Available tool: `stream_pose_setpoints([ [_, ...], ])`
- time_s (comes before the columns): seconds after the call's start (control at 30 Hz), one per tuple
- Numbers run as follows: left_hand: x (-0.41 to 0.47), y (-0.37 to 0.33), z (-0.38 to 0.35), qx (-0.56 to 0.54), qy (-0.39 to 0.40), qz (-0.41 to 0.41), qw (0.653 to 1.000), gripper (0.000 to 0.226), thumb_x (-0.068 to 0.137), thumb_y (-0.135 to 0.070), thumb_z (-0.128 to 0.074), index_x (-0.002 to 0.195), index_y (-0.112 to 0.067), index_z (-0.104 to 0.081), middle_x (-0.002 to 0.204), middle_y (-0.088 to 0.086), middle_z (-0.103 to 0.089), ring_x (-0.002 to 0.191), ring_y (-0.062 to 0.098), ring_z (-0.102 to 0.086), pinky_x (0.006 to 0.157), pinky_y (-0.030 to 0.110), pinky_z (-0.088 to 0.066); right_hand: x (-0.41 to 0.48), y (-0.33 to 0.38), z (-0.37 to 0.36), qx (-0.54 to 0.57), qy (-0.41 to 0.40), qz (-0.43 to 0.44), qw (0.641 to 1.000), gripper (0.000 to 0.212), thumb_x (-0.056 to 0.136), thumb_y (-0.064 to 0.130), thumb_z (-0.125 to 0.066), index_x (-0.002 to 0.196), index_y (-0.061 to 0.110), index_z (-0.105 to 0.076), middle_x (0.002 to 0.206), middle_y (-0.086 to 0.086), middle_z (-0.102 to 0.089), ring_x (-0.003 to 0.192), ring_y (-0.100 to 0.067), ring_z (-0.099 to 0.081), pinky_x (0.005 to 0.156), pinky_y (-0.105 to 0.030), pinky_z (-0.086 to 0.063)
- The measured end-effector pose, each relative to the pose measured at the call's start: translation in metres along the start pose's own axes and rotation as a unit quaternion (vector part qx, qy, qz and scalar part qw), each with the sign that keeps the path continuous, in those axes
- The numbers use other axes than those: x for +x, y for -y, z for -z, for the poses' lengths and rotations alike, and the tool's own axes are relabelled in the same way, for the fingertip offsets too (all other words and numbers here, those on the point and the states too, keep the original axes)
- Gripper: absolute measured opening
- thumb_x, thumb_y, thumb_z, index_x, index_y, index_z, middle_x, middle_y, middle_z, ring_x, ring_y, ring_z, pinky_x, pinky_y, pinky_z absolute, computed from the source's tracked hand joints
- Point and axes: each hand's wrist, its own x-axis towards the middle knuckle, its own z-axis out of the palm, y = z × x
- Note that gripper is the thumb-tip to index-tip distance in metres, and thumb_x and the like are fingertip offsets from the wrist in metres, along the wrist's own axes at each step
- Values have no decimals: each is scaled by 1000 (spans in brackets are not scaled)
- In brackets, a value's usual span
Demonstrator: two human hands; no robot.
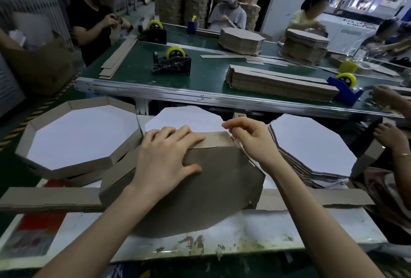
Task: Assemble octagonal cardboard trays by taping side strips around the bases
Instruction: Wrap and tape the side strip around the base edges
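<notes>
Taping step in hand. The tray [211,188] stands tilted on the table [266,233], brown underside to camera, with the strip [213,141] along its top edge. Left hand [169,155] presses flat over strip and base, fingers spread, gripping nothing. Right hand [249,142] pinches at the upper right corner, probably clear tape [239,145]; too faint to confirm. Next: likely smooth the tape down, then turn the tray 1 corner.

**Inspector:** Floor?
**Assistant:** Dark green painted floor [11,166], with yellow-and-black hazard striping [31,117] at left.
**Inspector:** Furniture?
**Assistant:** Long green-belted conveyor table with aluminium frame [178,94]. Scuffed white worktop [266,226] nearest. White machine cabinet [287,4] at rear right.
</notes>
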Motion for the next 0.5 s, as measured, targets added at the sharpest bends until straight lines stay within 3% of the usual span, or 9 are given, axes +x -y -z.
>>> stream_pose_setpoints([
  [0.07, 2, 1, 0, 8, 19, 5, 1000, 64, 67, -68, -70, 124, -43, -54, 120, -18, -56, 113, 17, -51, 96, 39, -35, 4, 0, -3, 1, 37, 15, 999, 31, 95, 0, -51, 94, 20, -75, 86, 22, -71, 83, 8, -61, 76, -9, -42],
  [0.17, 8, -4, 0, -19, -9, 35, 999, 58, 74, -82, -47, 111, -40, -61, 113, -19, -60, 108, 14, -53, 101, 41, -35, 11, -1, -7, -30, 96, 25, 995, 25, 98, 5, -52, 103, 13, -75, 101, 12, -73, 94, 7, -62, 82, -7, -43],
  [0.27, 11, -9, -5, -20, -67, 38, 997, 46, 85, -71, -47, 98, -31, -65, 102, -13, -66, 100, 16, -58, 94, 40, -39, 15, -4, -7, -38, 111, 20, 993, 25, 99, 8, -51, 104, 13, -76, 104, 10, -73, 97, 5, -63, 83, -9, -44],
  [0.37, 13, -7, -6, -9, -48, 20, 999, 47, 81, -68, -51, 108, -32, -62, 107, -13, -64, 105, 17, -57, 90, 38, -39, 18, -9, -3, -33, 118, 14, 992, 24, 100, 13, -52, 105, 15, -76, 101, 12, -74, 96, 5, -63, 81, -8, -44],
  [0.5, 15, -2, -5, 66, 45, 7, 997, 71, 75, -71, -59, 134, -36, -42, 128, -10, -51, 119, 17, -48, 99, 37, -34, 21, -11, -1, -50, 151, -5, 987, 24, 101, 28, -53, 96, 19, -75, 88, 13, -72, 82, 2, -61, 72, -12, -44],
])
